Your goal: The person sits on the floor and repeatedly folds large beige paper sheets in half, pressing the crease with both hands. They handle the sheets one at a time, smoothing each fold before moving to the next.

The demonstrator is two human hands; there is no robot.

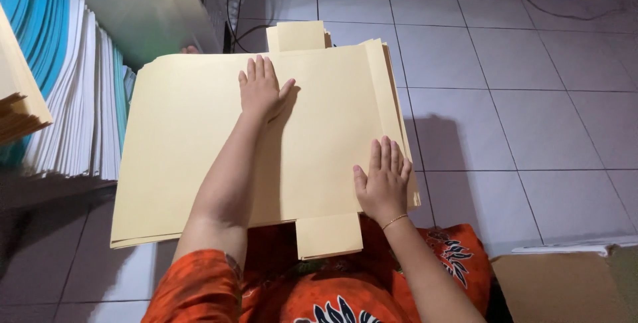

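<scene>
Against the left wall stand stacks of white and blue paper (pixel 73 97); beside them the left hand (pixel 260 90) lies flat, fingers together, on the cream folder sheets (pixel 193 143) across the lap. Further right, the right hand (pixel 382 183) presses open-palmed near their edge, apparently smoothing the pile; squaring it needs even pressure.

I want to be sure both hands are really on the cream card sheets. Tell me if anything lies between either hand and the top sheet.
Nothing visible does. The left hand lies flat, palm down, on the top cream sheet near its far edge, and the right hand lies flat by the stack's right edge. Both appear to touch the card directly.
</scene>
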